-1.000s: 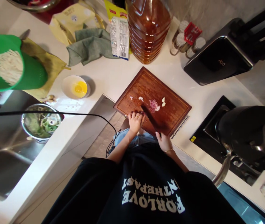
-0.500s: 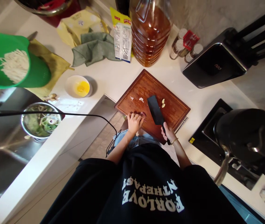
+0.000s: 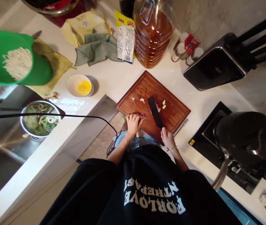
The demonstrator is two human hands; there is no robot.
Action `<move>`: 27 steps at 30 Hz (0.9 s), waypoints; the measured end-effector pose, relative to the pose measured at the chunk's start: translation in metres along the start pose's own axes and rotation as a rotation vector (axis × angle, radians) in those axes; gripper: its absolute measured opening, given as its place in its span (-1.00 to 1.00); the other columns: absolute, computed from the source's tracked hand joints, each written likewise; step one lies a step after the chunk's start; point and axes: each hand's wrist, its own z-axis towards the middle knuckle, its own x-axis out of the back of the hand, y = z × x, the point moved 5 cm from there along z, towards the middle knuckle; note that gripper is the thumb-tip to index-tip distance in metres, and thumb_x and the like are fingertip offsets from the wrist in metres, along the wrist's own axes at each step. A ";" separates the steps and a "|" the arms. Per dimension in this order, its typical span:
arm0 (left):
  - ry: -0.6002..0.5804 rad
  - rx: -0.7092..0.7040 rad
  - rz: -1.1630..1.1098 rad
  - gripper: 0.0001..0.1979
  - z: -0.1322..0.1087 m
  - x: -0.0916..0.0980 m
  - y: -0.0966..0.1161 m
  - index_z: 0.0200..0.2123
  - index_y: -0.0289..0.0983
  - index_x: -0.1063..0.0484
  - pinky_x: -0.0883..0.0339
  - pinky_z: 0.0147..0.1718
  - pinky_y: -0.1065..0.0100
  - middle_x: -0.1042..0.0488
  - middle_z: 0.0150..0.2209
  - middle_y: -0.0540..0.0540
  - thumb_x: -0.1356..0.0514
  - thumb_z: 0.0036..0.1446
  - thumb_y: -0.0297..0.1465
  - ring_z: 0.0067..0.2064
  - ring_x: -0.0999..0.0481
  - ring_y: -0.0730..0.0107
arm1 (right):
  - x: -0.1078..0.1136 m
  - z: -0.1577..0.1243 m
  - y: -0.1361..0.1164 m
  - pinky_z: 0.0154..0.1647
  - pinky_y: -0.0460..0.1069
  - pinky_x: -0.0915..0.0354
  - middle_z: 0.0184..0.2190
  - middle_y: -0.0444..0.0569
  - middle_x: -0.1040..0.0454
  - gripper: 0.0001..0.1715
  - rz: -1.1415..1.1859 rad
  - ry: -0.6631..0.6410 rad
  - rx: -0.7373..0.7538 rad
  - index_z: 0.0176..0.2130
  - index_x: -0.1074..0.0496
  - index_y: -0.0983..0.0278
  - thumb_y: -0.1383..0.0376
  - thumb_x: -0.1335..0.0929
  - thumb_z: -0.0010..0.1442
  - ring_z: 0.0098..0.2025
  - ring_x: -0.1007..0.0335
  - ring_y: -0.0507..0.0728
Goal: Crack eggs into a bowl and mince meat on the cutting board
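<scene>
My right hand [image 3: 167, 137] is closed around the handle of a black cleaver [image 3: 155, 112]. Its blade is turned nearly on edge over the middle of a brown wooden cutting board [image 3: 133, 90]. At the board's near left edge, the curled fingers of my left hand [image 3: 133, 124] press on dark reddish meat [image 3: 143, 116], mostly covered by them. Pinkish cut pieces [image 3: 158, 107] show just right of the blade. Beyond them lie garlic cloves [image 3: 164, 104]. Small white bits [image 3: 142, 100] are on the board left of the blade.
A bowl with egg [image 3: 83, 87] and a green basket of noodles [image 3: 42, 70] stand left, by a sink holding a bowl of greens [image 3: 40, 120]. Behind the board is a large oil bottle [image 3: 151, 40]. A knife block [image 3: 214, 67] and black pot [image 3: 243, 137] stand right.
The cleaver has turned from showing its broad face to nearly edge-on, uncovering pinkish pieces beside it. My right hand has rolled with the handle; my left hand has barely moved.
</scene>
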 end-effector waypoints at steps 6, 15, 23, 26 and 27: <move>-0.066 -0.142 -0.029 -0.77 0.000 -0.003 0.007 -0.14 -0.09 -0.46 -0.02 -0.02 0.04 -0.48 -0.14 -0.12 -0.05 0.21 -0.29 -0.07 -0.30 0.16 | -0.007 -0.011 -0.010 -0.35 -0.06 -0.26 -0.46 0.06 -0.49 -0.39 -0.330 0.099 0.238 -0.31 -0.45 0.29 -0.01 -0.04 0.28 -0.35 -0.43 0.14; -0.037 -0.159 -0.017 -0.75 0.005 -0.002 0.010 -0.10 -0.10 -0.45 -0.05 -0.03 0.05 -0.47 -0.10 -0.10 -0.06 0.20 -0.32 -0.05 -0.30 0.16 | -0.013 -0.012 -0.011 -0.33 -0.05 -0.22 -0.39 0.09 -0.53 -0.40 -0.530 0.130 0.203 -0.24 -0.47 0.28 -0.01 -0.06 0.29 -0.32 -0.47 0.17; -0.071 -0.197 0.026 -0.73 0.010 -0.007 0.013 -0.08 -0.16 -0.44 -0.04 0.01 0.02 -0.47 -0.09 -0.14 -0.03 0.22 -0.33 -0.03 -0.31 0.14 | -0.015 -0.005 -0.015 -0.30 -0.07 -0.21 -0.25 0.11 -0.54 -0.44 -0.559 0.120 0.181 -0.08 -0.44 0.29 0.04 -0.06 0.31 -0.24 -0.48 0.17; -0.077 -0.219 0.043 -0.73 0.011 -0.009 0.016 -0.07 -0.17 -0.43 -0.04 0.03 0.01 -0.46 -0.06 -0.14 -0.02 0.22 -0.34 0.00 -0.31 0.13 | -0.015 -0.003 -0.014 -0.33 -0.07 -0.19 -0.29 0.11 -0.55 -0.42 -0.567 0.114 0.157 -0.13 -0.47 0.30 0.04 -0.06 0.31 -0.28 -0.48 0.16; -0.078 -0.226 0.047 -0.72 0.011 -0.010 0.017 -0.06 -0.18 -0.43 -0.05 0.03 0.01 -0.46 -0.05 -0.14 -0.02 0.23 -0.35 0.01 -0.31 0.12 | -0.014 -0.003 -0.014 -0.34 -0.07 -0.18 -0.31 0.11 -0.55 -0.41 -0.572 0.117 0.150 -0.15 -0.47 0.30 0.04 -0.05 0.31 -0.29 -0.48 0.16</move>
